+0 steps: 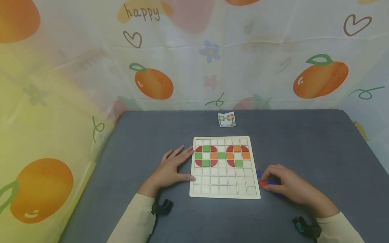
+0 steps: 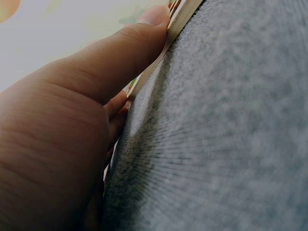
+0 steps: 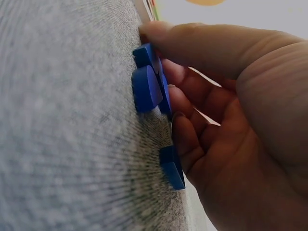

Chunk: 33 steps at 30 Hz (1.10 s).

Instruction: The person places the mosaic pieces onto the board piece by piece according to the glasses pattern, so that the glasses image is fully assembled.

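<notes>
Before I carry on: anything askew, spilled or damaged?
No spill or damage shows. One oddity: the right-hand ring on the board lacks a near right corner piece, while its other three corners hold red pieces.

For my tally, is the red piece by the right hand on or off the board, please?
Off: the red piece shows just right of the board.

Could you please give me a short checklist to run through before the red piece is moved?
1. Board steadied: ok, the left grip touches its left edge.
2. Red piece secured: ok, pinched in the right grip.
3. Red piece lifted off the table: cannot tell.
4. Blue pieces well apart from the right grip: not ok, they lie close by it.
5. Rightmost cell of the lowest patterned row bare: ok.
6. Card matched cell by cell: cannot tell, its print is too small.
</notes>
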Tool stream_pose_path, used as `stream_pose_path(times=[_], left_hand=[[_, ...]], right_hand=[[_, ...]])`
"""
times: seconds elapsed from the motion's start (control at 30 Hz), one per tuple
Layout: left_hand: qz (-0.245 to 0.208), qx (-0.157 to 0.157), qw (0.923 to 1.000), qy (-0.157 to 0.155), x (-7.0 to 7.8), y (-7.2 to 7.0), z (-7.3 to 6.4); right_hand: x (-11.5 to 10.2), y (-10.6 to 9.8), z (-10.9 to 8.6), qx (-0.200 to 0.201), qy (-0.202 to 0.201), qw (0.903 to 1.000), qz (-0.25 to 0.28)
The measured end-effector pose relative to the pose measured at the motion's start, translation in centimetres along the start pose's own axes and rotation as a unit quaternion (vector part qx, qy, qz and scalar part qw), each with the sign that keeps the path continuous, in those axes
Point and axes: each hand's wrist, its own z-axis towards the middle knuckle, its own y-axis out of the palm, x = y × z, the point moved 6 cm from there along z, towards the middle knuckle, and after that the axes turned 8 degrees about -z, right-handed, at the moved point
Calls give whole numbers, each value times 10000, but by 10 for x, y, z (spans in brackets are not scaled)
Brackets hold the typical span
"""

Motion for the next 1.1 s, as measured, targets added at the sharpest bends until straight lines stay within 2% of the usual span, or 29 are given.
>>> stream_pose_path(times=[0.13,0.23,0.4,0.5,0.63,0.9,1.1], left_hand=[[-19,6,10000,8,0,0,0],[-16,5,10000,4,0,0,0],[28,-9,10000,-11,0,0,0],[47,-18,10000,-4,0,0,0],[28,-22,10000,1,1,0,0],[27,-28,10000,7,1,0,-1],[-26,-33,10000,-7,1,-1,-1]], right_hand=[[2,1,1,-67,371,9992,114],[2,0,2,7,465,9986,267],[-1,-5,3,415,390,9977,359],[-1,-9,4,678,514,9958,347],[-1,-13,7,840,766,9929,360],[-8,-15,15,795,706,9943,117],[-7,-12,27,592,974,9926,408]])
